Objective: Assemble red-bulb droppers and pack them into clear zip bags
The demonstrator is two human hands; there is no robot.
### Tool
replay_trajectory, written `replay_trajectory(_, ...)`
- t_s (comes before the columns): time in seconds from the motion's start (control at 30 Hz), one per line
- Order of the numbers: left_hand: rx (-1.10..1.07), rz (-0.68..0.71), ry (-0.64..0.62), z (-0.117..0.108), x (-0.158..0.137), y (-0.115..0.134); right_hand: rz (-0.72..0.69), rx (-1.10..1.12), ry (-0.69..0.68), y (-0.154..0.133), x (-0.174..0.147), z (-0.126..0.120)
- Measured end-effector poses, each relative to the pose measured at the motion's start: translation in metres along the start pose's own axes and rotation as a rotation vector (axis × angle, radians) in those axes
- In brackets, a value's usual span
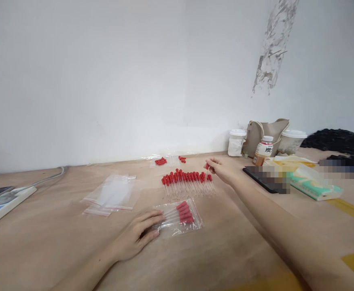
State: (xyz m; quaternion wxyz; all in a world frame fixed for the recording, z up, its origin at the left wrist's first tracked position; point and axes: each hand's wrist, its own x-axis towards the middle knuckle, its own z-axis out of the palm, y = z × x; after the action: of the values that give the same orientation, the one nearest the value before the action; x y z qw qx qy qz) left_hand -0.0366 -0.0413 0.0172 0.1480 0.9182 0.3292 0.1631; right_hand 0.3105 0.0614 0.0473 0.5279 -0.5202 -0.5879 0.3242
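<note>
My right hand (218, 169) pinches a glass dropper by its red rubber bulb (206, 166), its clear tube hanging down over the right end of a row of droppers (184, 178). That row lies side by side on the table, bulbs towards the wall. My left hand (142, 230) grips the left end of a clear zip bag (177, 231), its fingertips partly covering the plastic. Inside the bag lie several droppers with their red bulbs (185, 213) to the right, near the red-lined edge. Flat clear zip bags (113, 194) are stacked loosely beyond my left hand.
Loose red bulbs (160, 161) lie on clear plastic by the wall. At the right are a black phone-like slab (260, 180), a green tissue pack (316, 186), a drink bottle (264, 151), lidded cups (236, 142) and a beige bag (268, 133). A power strip (9, 206) sits far left.
</note>
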Motion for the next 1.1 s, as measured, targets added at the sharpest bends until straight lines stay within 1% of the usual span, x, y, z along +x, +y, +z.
replay_trajectory(0.07,-0.01,-0.016,0.02,-0.001,0.001,0.001,0.056,0.142,0.074,0.0,-0.012,-0.007)
replay_trajectory(0.13,-0.022,-0.035,0.045,-0.001,0.003,0.003,0.137,0.247,0.137,0.006,-0.026,-0.01)
replay_trajectory(0.2,-0.034,-0.045,0.061,0.0,0.005,0.004,0.189,0.258,0.143,0.015,-0.041,-0.008)
replay_trajectory(0.27,-0.039,-0.029,0.037,0.001,0.007,0.006,0.261,0.253,0.077,0.02,-0.056,-0.001)
replay_trajectory(0.33,-0.033,0.004,-0.008,0.002,0.008,0.007,0.343,0.254,-0.046,0.021,-0.069,0.009)
replay_trajectory(0.4,-0.029,0.032,-0.042,0.002,0.007,0.008,0.393,0.217,-0.185,0.019,-0.078,0.021)
replay_trajectory(0.5,-0.025,0.051,-0.066,0.001,0.005,0.01,0.372,0.01,-0.344,0.013,-0.087,0.036)
replay_trajectory(0.6,-0.029,0.061,-0.071,0.0,0.003,0.013,0.233,-0.208,-0.415,0.009,-0.094,0.046)
replay_trajectory(0.67,-0.039,0.062,-0.07,0.0,0.003,0.015,0.162,-0.262,-0.443,0.006,-0.099,0.05)
replay_trajectory(0.77,-0.058,0.046,-0.055,0.0,0.004,0.013,0.178,-0.191,-0.473,-0.001,-0.107,0.054)
replay_trajectory(0.8,-0.055,0.038,-0.035,-0.001,0.004,0.011,0.2,-0.121,-0.497,-0.004,-0.109,0.054)
replay_trajectory(0.87,-0.008,0.006,0.043,-0.004,0.004,0.0,0.252,0.073,-0.545,-0.011,-0.111,0.052)
replay_trajectory(0.9,0.044,-0.023,0.103,-0.006,0.004,-0.008,0.287,0.172,-0.546,-0.015,-0.111,0.049)
replay_trajectory(0.93,0.113,-0.065,0.174,-0.008,0.004,-0.017,0.325,0.26,-0.516,-0.018,-0.109,0.045)
replay_trajectory(1.0,0.278,-0.168,0.299,-0.011,0.003,-0.038,0.411,0.388,-0.395,-0.024,-0.102,0.033)
replay_trajectory(1.1,0.465,-0.307,0.353,-0.016,0.001,-0.069,0.503,0.492,-0.235,-0.029,-0.086,0.006)
